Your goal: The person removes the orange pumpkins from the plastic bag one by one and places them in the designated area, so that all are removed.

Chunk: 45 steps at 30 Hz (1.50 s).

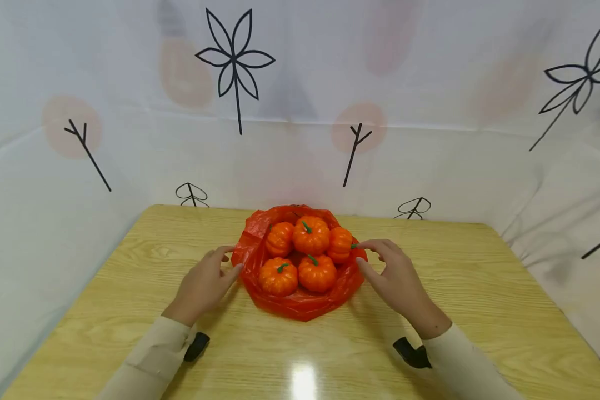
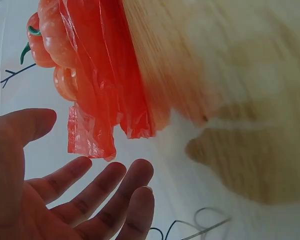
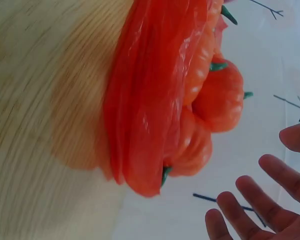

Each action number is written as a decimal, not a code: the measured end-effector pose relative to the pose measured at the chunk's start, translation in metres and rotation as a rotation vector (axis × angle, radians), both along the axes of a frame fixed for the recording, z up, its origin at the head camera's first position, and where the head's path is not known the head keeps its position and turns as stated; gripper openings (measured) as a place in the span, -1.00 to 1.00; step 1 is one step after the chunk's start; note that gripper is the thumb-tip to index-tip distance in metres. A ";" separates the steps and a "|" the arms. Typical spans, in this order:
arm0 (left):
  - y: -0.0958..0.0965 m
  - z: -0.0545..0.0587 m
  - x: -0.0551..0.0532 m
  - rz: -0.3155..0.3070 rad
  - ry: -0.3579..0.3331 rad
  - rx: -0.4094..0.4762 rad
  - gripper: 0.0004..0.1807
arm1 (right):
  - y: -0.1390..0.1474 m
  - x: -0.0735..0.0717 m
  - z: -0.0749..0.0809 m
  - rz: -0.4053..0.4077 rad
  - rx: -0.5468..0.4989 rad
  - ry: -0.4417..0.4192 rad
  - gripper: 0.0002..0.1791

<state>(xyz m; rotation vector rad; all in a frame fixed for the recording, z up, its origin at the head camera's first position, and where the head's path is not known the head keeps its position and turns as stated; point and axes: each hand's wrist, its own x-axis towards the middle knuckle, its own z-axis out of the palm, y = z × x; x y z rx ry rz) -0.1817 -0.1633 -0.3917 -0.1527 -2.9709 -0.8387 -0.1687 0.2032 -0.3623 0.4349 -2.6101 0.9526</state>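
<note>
A red plastic bag [image 1: 305,310] lies spread open on the table, its rim folded down around several small orange pumpkins [image 1: 312,235] with green stems. On the bag's left side is my left hand [image 1: 202,286], fingers relaxed and spread; the left wrist view shows its fingertips [image 2: 82,165] just short of the bag's hanging edge. Across from it, my right hand [image 1: 397,278] stands by the right rim, thumb and fingers apart. In the right wrist view a gap shows between those fingers [image 3: 250,187] and the bag [image 3: 145,100]. Neither hand grips anything.
The pale wooden table [image 1: 480,289] extends on both sides of the bag. Behind it hangs a white cloth backdrop [image 1: 300,161] with black plant drawings. Black straps [image 1: 197,347] show at both wrists.
</note>
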 end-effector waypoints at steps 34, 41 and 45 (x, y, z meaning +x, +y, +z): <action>-0.016 -0.029 -0.018 -0.123 -0.175 0.287 -0.51 | -0.031 -0.009 -0.032 0.242 0.051 -0.120 -0.47; -0.016 -0.029 -0.018 -0.128 -0.182 0.300 -0.52 | -0.030 -0.008 -0.032 0.255 0.079 -0.162 -0.42; -0.017 -0.029 -0.018 -0.131 -0.177 0.305 -0.52 | -0.030 -0.008 -0.032 0.260 0.087 -0.175 -0.40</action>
